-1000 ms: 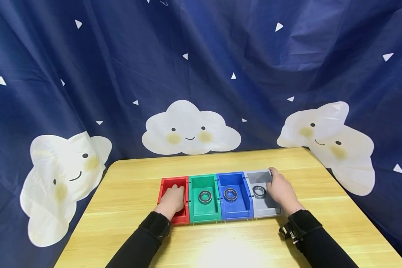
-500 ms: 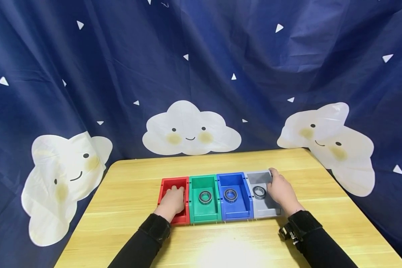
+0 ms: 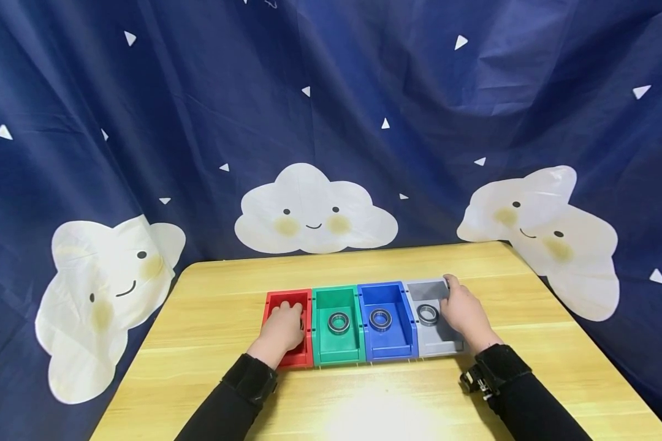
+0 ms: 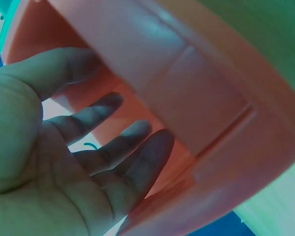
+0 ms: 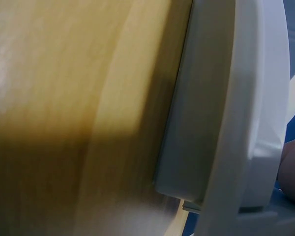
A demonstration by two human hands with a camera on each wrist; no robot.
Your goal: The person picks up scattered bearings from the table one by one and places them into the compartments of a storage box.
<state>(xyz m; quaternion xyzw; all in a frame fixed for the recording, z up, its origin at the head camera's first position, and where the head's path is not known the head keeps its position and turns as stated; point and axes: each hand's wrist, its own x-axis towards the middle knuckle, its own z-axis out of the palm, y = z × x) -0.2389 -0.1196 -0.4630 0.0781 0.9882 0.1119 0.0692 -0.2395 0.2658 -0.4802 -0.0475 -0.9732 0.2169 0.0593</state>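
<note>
My left hand (image 3: pixel 283 327) reaches into the red bin (image 3: pixel 289 361), with the dark edge of a ring-shaped part (image 3: pixel 302 324) showing beside its fingers. In the left wrist view, its fingers (image 4: pixel 150 152) are spread and loosely bent, with nothing between them. A ball bearing (image 3: pixel 339 323) lies in the green bin (image 3: pixel 336 298), another bearing (image 3: pixel 380 320) in the blue bin (image 3: pixel 382 294), and one more bearing (image 3: pixel 427 315) in the grey bin (image 3: pixel 427 289). My right hand (image 3: pixel 466 315) grips the grey bin's right wall near its back corner; a fingertip (image 5: pixel 292 169) shows past the wall.
The bins stand side by side in a row on a light wooden table (image 3: pixel 226 306). Behind the table hangs a dark blue curtain (image 3: pixel 331 73) with white clouds and triangles. Dark cuffs (image 3: pixel 251 380) cover both wrists.
My left hand has drawn back slightly to the left in the red bin, and the ring-shaped part's edge shows beside it. The right hand and the other bearings stay in place.
</note>
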